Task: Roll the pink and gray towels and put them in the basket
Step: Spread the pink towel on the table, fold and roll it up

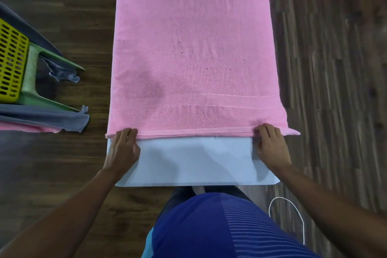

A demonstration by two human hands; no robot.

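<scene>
With the left hand (123, 146) and right hand (271, 144) each curled onto a near-hem corner of the pink towel (192, 48), which lies flat stretching away beyond the fingers, uneven turning by one hand would likely start a skewed, telescoping roll.

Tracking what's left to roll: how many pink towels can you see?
2: spread towel on the table; pink edge under gray cloth, far left. Others may be hidden.
</scene>
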